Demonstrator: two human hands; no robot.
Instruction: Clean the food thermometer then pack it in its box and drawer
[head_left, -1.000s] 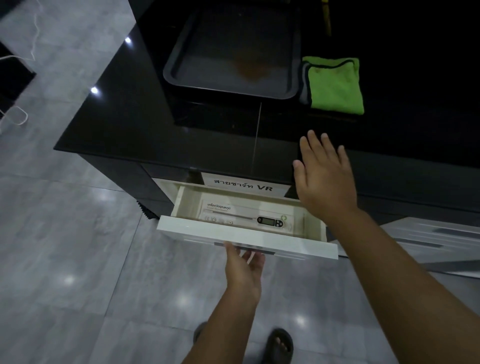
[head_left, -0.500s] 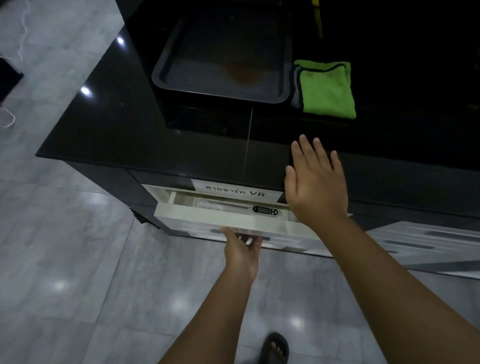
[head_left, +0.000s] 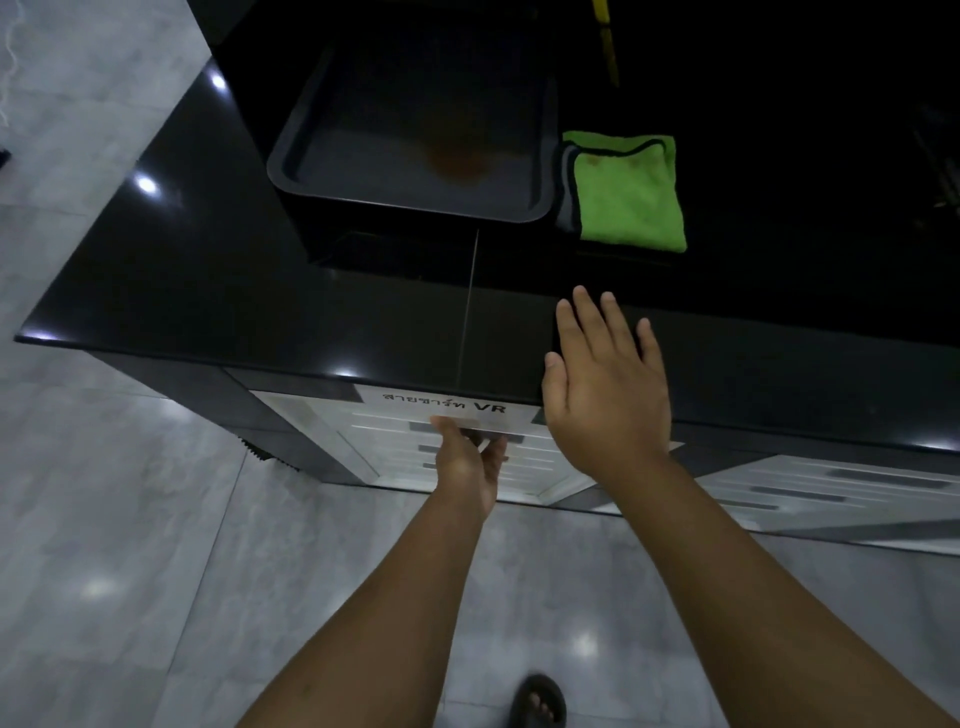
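The white drawer (head_left: 384, 447) under the black counter is pushed in flush with the cabinet front, below a paper label (head_left: 447, 408) that reads "VR". The thermometer and its box are hidden inside it. My left hand (head_left: 467, 457) presses against the drawer's handle strip, fingers partly curled under it. My right hand (head_left: 608, 384) hovers flat with fingers spread over the counter's front edge, just right of the label, holding nothing.
On the black counter (head_left: 208, 270) sit a dark baking tray (head_left: 415, 150) with a brown stain and a folded green cloth (head_left: 623, 192) to its right. More white drawers (head_left: 831, 493) run to the right. Grey floor tiles and my sandalled foot (head_left: 537, 701) lie below.
The drawer was open with the boxed thermometer showing; my left hand has pushed it fully in, hiding the box. My right hand stayed over the counter edge.
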